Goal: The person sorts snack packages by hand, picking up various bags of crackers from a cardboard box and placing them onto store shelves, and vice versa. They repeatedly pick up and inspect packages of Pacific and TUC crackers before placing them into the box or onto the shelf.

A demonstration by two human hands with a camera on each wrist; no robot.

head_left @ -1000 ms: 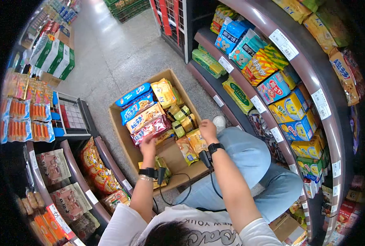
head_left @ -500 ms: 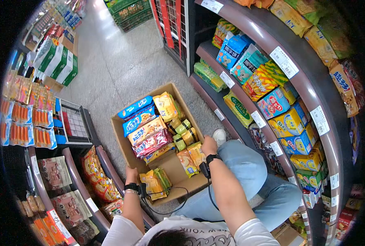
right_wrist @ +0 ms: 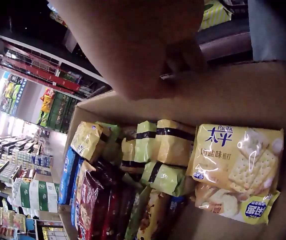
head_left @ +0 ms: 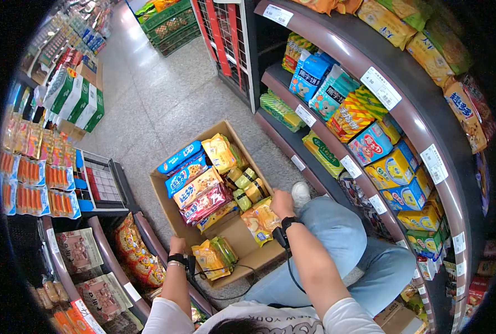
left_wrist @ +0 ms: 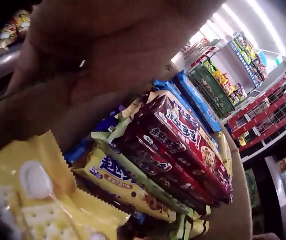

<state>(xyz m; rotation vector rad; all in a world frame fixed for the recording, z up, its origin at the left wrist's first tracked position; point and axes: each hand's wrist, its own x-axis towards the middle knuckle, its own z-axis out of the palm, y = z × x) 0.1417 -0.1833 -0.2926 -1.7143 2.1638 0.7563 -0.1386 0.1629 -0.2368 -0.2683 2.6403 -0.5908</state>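
Note:
An open cardboard box (head_left: 253,257) on the floor holds several packs of biscuits. My left hand (head_left: 177,245) grips its left wall at the rim; the palm (left_wrist: 108,45) fills the top of the left wrist view. On the opposite rim, my right hand (head_left: 282,204) holds the right wall, its fingers curled over the edge in the right wrist view. Blue packs (head_left: 180,157), dark red packs (left_wrist: 168,145) and small banded green and yellow packs (right_wrist: 155,142) fill the far part. Yellow cracker packs lie near each hand, one on the left (head_left: 209,260), one on the right (right_wrist: 235,155).
Shelves of biscuits with a price-tagged edge (head_left: 337,42) curve along the right. Lower shelves with snack bags (head_left: 136,253) stand close on the left. Beyond the box are a red-barred rack (head_left: 225,44) and green crates (head_left: 170,28). The person's bent leg (head_left: 331,228) is beside the box.
The left hand has moved from over the dark red packs, inside the box, out to the left rim and taken hold there. The right hand stays at the right rim.

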